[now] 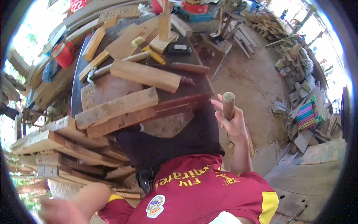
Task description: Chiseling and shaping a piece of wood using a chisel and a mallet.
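Observation:
My right hand holds an upright round wooden stick beside the right edge of a dark, cluttered table. Some of its fingers are raised, with thumb and palm round the stick. Low at the left is my left hand, smeared by motion, so its fingers are unclear. On the table lie wooden blocks and planks, a metal clamp bar, a yellow-handled tool, a red-brown handled tool and a small black box.
Stacked timber lies left, below a red mug. A wooden stool and loose sticks are at the back. Scrap wood and a striped woven bag line the right of the dirt floor.

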The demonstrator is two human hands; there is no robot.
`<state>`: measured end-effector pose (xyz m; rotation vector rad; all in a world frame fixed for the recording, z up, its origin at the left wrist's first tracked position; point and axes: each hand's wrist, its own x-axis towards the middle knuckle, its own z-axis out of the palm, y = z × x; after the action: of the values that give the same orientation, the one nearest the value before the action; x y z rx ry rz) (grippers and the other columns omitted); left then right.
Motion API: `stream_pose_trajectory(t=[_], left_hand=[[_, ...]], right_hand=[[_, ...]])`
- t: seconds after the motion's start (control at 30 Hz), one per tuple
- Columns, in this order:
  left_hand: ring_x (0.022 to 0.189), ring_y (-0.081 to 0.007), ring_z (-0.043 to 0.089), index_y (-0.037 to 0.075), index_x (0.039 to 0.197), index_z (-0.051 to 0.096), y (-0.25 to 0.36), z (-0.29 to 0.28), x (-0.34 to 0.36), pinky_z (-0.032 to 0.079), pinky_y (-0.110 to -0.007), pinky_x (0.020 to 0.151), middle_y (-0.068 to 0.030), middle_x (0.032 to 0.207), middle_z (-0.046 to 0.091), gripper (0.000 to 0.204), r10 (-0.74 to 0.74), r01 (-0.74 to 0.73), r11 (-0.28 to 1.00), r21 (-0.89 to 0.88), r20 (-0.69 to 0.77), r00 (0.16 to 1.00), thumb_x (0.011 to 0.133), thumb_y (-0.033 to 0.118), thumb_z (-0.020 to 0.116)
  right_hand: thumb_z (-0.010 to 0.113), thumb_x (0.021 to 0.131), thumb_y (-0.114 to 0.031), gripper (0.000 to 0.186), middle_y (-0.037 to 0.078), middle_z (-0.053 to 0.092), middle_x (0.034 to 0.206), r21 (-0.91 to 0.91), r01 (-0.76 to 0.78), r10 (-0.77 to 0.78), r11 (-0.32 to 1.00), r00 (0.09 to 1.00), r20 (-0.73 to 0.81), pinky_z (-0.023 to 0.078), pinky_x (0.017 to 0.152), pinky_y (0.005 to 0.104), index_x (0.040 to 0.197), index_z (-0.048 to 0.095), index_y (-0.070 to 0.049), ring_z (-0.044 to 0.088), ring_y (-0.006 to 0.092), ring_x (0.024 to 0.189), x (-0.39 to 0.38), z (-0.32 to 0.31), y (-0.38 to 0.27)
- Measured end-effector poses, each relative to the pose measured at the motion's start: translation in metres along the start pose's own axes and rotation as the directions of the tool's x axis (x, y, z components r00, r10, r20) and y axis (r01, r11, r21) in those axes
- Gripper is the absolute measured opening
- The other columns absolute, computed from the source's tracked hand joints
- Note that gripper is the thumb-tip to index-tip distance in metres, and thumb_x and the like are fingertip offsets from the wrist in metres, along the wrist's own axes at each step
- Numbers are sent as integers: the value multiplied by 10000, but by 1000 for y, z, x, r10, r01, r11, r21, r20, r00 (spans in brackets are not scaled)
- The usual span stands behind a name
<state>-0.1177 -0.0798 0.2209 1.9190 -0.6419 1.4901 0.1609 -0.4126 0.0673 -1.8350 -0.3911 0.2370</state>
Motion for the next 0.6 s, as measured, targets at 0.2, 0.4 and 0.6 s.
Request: stream_pose_trajectory(t=[0.2,0.4,0.6], left_hand=[[752,-173,616,-14,832,648,-86,81,-67,467,-246,599,-123,929,693,72,-450,476,805,355,-159,879,776,-58,664],[866,-226,647,8,695,605,-120,85,-104,503,-297,755,-142,987,694,142,-466,460,823,334,-65,882,729,-130,605],[895,-251,642,3,621,566,-135,83,-112,494,-323,744,-137,980,705,163,-503,501,817,287,-72,861,615,-156,527]], right_hand=[[715,889,-237,464,62,698,1074,8,135,-132,991,979,-157,458,508,211,1278,587,-18,551,44,621,-7,-18,-9],[704,893,-206,452,90,655,1203,-29,139,-142,990,969,-200,500,502,220,1272,576,7,587,50,683,-8,-25,-22],[701,895,-195,321,105,595,1300,-20,161,-161,987,960,-229,503,499,224,1153,663,-9,598,71,637,-1,-23,-32]])
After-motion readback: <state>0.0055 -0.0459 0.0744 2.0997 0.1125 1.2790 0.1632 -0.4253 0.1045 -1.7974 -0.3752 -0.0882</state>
